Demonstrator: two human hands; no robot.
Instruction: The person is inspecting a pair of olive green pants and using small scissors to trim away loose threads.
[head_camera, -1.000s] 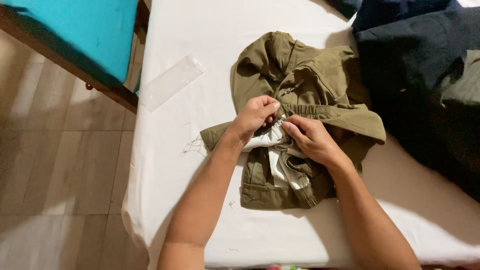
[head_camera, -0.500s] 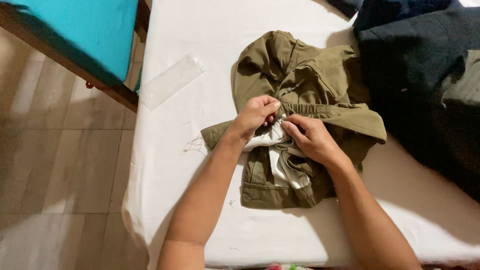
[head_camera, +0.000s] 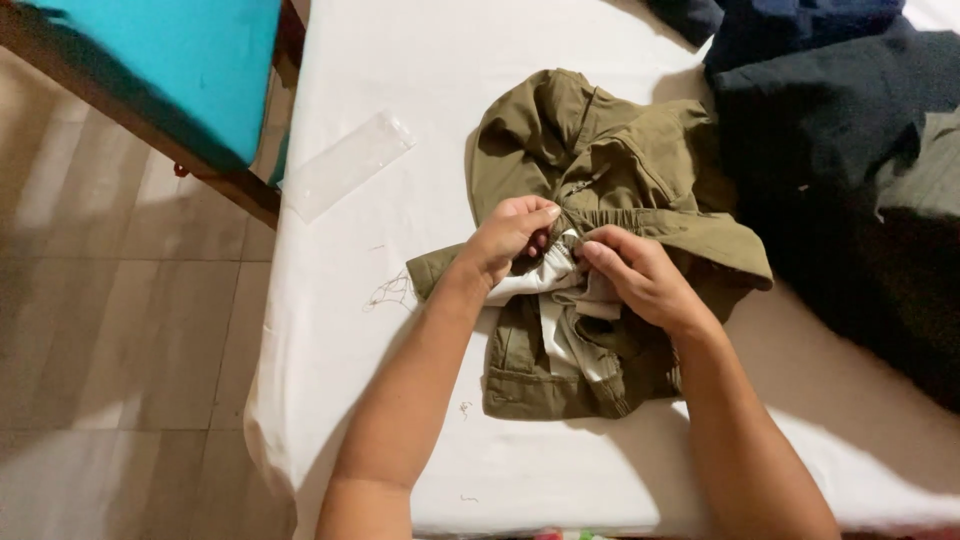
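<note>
A crumpled olive-green garment (head_camera: 610, 160) with a white inner lining (head_camera: 548, 282) lies on a white-covered table (head_camera: 400, 440). My left hand (head_camera: 510, 238) pinches the lining and the olive cloth at the garment's middle. My right hand (head_camera: 640, 275) grips the same bunched spot from the right, fingertips almost touching the left hand's. Both forearms reach in from the bottom edge. What lies under the fingers is hidden.
A clear plastic sleeve (head_camera: 345, 165) lies flat on the table's left part. Dark blue and black clothes (head_camera: 850, 130) are piled at the right. A turquoise-topped wooden piece (head_camera: 160, 70) stands over the tiled floor (head_camera: 110, 350) at the left. Loose threads (head_camera: 385, 292) lie beside the garment.
Both hands stay on the same bunched spot; the fingers have shifted only slightly on the lining. The garment has not moved.
</note>
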